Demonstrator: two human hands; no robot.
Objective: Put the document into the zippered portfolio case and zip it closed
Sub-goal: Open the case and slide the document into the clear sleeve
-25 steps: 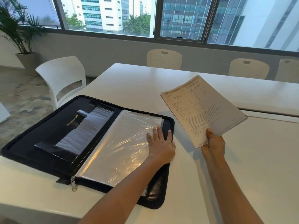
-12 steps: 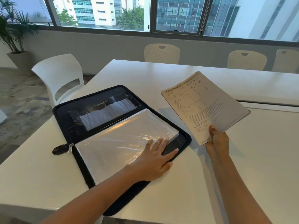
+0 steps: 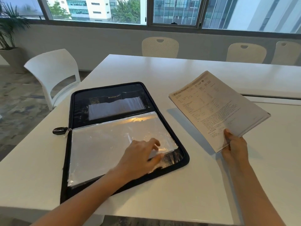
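Task status: early, nothing stowed yet.

- The portfolio case [image 3: 179, 159] lies unzipped and spread flat on the white table [image 3: 162, 67], spine crosswise to us. The far half shows a dark pocket panel with a window [image 3: 116, 108]. The near half is covered by a clear plastic sleeve [image 3: 105, 147].
- The zipper pull [image 3: 60, 130] rests on the table at the left end of the spine, outside the case. The zip is fully run back as far as we can see.
- The document [image 3: 218, 110], a thick stapled or stacked sheaf of printed pages, is held in the air to the right of the case, well apart from it and touching nothing else.
- The right hand [image 3: 234, 147] grips the document's near corner, thumb on top and fingers underneath.
- The left hand [image 3: 140, 159] rests on the sleeve near its right edge, fingers bent, thumb at the edge itself. We cannot tell whether it actually pinches the plastic or only touches it.
- The two hands are well apart.

Done, by our reading: the case is opened and laid out, and the document is in hand.

Left: open or lift the sleeve, slide the sheaf in or lay it under, fold the far half over, and run the zipper round.

The sheaf's thickness may make the sleeve a tight fit.
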